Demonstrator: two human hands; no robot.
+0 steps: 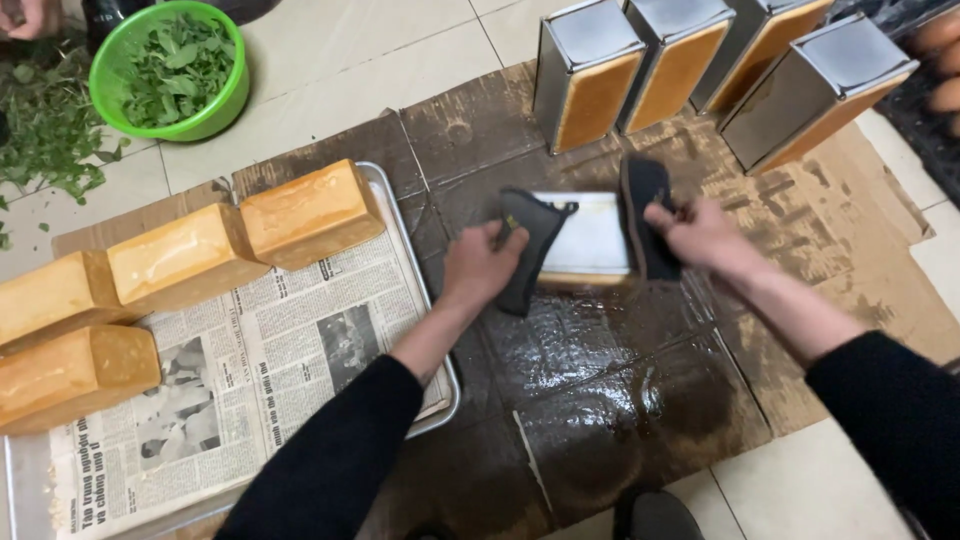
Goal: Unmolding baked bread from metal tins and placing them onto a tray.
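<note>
We saw the left hand (478, 262) clenched on a dark cloth (530, 245) at the left end of a loaf tin (590, 238); the right hand (700, 235) gripped a second cloth (645, 215) at the tin's right end. The tin lay on its side between both hands, on greasy cardboard (600, 380). Beyond the hands stood four more tins (690, 60), still filled. Left of the left hand sat a tray (440, 400) lined with newspaper (280, 370), carrying four loaves (190, 260). Far left: a green bowl (170, 70) of leaves.
</note>
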